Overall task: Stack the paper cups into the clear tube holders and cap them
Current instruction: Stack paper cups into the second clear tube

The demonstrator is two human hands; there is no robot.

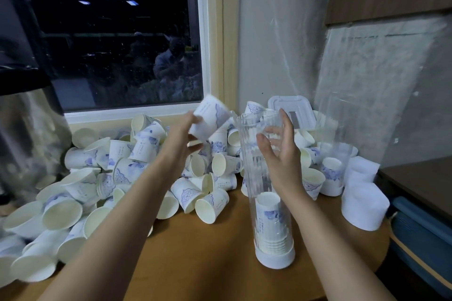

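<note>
L hand (182,137) is holding one white paper cup with blue floral print (211,116), thumb on top and fingers underneath, approx. half closed around the cup's open end. The cup is tilting, base pointing up and away, and is showing motion blur. It is sitting above the loose cups, just left of the tube mouth and not yet over it. R hand (283,154) is gripping the tall clear ribbed plastic tube (252,178) near its top. The thumb is lying across the front and fingertips are showing through the wall from behind, in a loose curl with the index finger pointing up. The tube is standing upright on the brown wooden table (215,259) in a white round base cap (275,258). It is holding a nested stack of printed cups (270,222), mouths up, filling roughly the lower third; the upper part is showing clear. A second clear tube (335,151), further back at right, is holding a few cups (331,173) at its bottom. White round caps (364,208) are sitting at the table's right edge, beside that tube. A big heap of loose printed cups (117,166) is lying across the left and rear of the table, most on their sides. Both forearms are reaching forward from the lower edge, bare, L angling up and right, R angling up and left toward the tube.
</note>
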